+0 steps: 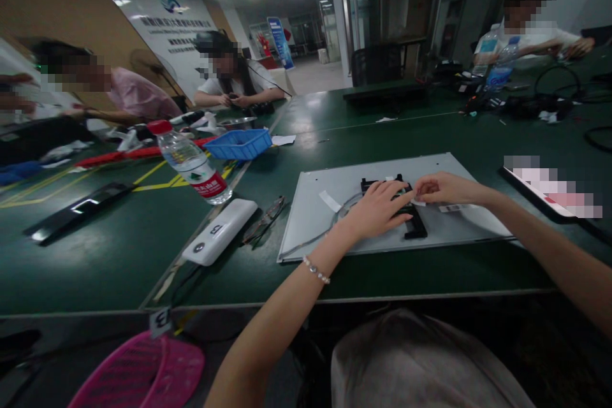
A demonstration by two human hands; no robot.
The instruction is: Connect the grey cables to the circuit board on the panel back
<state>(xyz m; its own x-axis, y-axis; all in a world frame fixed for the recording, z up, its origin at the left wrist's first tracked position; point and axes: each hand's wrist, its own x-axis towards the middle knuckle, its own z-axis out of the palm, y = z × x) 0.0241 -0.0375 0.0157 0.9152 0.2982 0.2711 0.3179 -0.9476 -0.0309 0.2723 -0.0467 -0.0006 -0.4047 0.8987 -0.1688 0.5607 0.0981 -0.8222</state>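
The left hand (380,209) reaches palm down, fingers spread wide over a black bracket (415,227) near the middle of a pale panel (306,207) on the green surface (306,284). Between the bracket's two and three o'clock, the right hand (436,189) is narrow, thumb and fingertips drawn together; whether they grip anything cannot be told. From the panel, a phone (540,192) lies at three o'clock, glasses (262,223) and a white device (221,233) at nine.

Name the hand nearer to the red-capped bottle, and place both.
Left. The left hand is over the black part, to the right of the red-capped bottle; the right hand is farther right, close beside the left hand's fingers.
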